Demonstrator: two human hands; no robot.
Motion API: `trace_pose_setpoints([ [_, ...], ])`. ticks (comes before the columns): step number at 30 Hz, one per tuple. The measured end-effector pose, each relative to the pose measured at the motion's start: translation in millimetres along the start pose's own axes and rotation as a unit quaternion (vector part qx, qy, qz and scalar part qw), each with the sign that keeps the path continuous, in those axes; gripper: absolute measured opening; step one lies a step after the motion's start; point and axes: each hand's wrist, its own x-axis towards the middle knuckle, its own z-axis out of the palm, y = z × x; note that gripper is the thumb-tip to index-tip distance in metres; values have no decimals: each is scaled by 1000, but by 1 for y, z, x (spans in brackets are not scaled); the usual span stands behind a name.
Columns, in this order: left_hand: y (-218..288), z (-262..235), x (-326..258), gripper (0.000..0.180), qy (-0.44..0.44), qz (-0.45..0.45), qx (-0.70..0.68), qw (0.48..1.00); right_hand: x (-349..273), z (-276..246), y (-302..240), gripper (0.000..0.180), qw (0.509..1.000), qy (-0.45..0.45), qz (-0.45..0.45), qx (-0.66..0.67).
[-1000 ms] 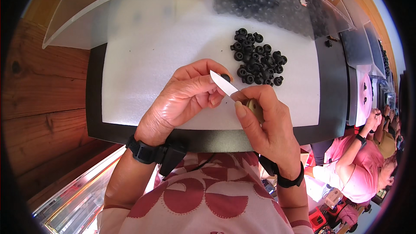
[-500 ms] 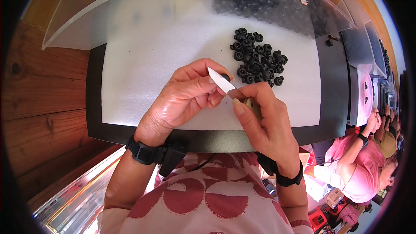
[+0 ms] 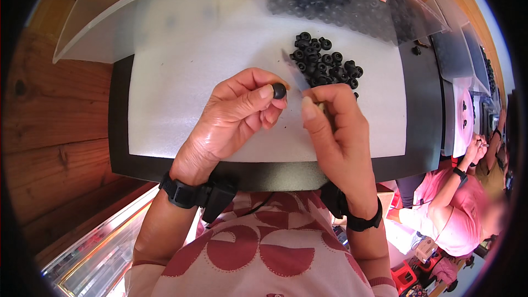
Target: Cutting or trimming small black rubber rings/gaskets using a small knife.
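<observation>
While the person is leaning over the bench [image 3: 423, 132], the left hand [image 3: 234, 115] is pinching one small black rubber ring [image 3: 279, 91] between thumb tip and forefinger, fingers clamped on it, holding it just above the white foam mat [image 3: 181, 77]. At three o'clock from that ring, the right hand [image 3: 338, 132] is gripping a small knife, fingers closed around its handle, which is mostly hidden in the fist; the pale blade [image 3: 295, 74] is pointing toward eleven o'clock, its tip lying near the ring and apart from it. At one o'clock from the hands, a loose pile of black rings [image 3: 324, 63] is sitting on the mat, just beyond the blade. At twelve o'clock, two clear plastic bins [image 3: 126, 22] are standing tilted along the far edge, the right one showing many more black rings through its wall. Both wrists are wearing black straps [image 3: 184, 192]. At four o'clock, another person in a pink top [image 3: 467, 209] is sitting well apart.
</observation>
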Motion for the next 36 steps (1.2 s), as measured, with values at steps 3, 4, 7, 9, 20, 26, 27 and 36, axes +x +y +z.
trace_pose_setpoints([
  [3,1,7,-1,23,-2,1,-4,1000,1,-1,0,18,998,17,13,63],
  [4,1,6,-1,23,-9,4,-6,1000,1,-2,1,19,997,11,22,79],
  [7,0,2,0,23,-18,11,-11,1000,3,0,1,21,993,-10,35,114],
  [9,1,4,-1,21,-10,14,-12,1000,5,4,-2,22,991,-27,42,128],
  [20,0,-1,-1,14,-38,4,-11,999,23,14,-3,21,982,-55,54,171],
  [26,1,5,-2,15,-28,0,8,1000,23,11,-7,19,964,-49,124,229],
  [27,2,6,-2,15,-23,3,9,1000,24,11,-8,19,971,-39,117,204],
  [36,59,31,-25,19,15,177,110,978,9,-11,-19,15,971,-4,150,185],
])
